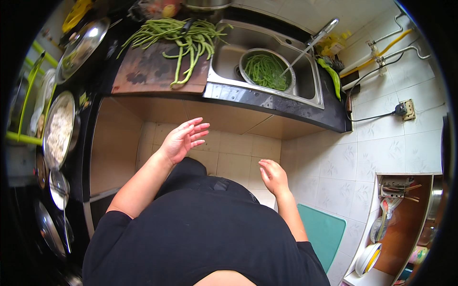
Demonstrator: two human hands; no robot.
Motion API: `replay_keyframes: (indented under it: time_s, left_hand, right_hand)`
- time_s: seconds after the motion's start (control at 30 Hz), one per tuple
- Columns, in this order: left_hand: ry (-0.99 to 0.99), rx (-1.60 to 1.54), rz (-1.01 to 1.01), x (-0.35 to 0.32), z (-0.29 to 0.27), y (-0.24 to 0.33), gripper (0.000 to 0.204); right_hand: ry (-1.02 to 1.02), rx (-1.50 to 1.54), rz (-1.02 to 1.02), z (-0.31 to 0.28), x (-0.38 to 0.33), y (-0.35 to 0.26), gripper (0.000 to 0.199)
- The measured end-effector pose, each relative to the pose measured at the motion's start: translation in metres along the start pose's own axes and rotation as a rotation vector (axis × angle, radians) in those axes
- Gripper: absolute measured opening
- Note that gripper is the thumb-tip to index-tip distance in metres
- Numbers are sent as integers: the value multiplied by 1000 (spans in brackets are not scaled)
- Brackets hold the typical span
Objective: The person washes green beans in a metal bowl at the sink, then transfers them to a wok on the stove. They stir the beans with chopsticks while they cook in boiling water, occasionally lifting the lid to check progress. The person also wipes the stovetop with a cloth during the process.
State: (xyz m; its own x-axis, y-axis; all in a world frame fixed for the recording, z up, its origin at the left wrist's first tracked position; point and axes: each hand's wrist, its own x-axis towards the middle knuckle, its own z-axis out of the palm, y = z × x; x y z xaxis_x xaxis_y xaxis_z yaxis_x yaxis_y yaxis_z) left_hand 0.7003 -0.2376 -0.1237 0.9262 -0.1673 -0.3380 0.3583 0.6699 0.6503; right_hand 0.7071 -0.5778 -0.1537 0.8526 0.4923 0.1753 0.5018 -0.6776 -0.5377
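Observation:
In front of my body, my left hand (pixel 180 139) is raised with its fingers spread and nothing in it. My right hand (pixel 274 177) hangs lower on the other side, loosely bent, thumb apart from the fingers, also without anything. Both are away from the counter. Beyond them, a metal sink (pixel 217 71) holds a round metal basin (pixel 244 56) with green beans (pixel 264 71) in it. Water streams from the faucet (pixel 329 26) into the basin. Long uncut beans (pixel 191 40) lie heaped on a wet wooden cutting board (pixel 143 71), left of the sink; a black handle (pixel 187 25) shows among them.
A green pepper (pixel 330 78) lies right of the sink. Along the left counter stand a pan of pale food (pixel 58 126) and a lidded wok (pixel 83 45). A power plug (pixel 400 109) sits in the right wall. A teal board (pixel 317 233) and a shelf unit (pixel 405 229) are at lower right.

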Motion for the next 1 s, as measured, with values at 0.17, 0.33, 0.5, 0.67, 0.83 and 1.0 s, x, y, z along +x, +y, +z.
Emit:
replay_keyframes:
  time_s: [0.17,0.33,0.5,0.67,0.83,1.0]
  left_hand:
    - [-84,114,-65,94,18,16,42]
    - [-148,299,-132,199,47,38,45]
    - [-266,411,-179,279,62,56,47]
    - [-194,410,-295,317,57,54,46]
    - [-36,405,-356,339,50,39,42]
    - [133,432,-321,354,55,33,41]
  right_hand:
    - [-22,35,97,2,41,24,18]
    - [-4,-66,128,-24,116,59,19]
    - [91,19,74,-62,218,101,18]
    - [300,606,420,-82,311,202,26]
    - [389,792,720,-130,426,285,30]
    - [209,833,431,-144,483,342,39]
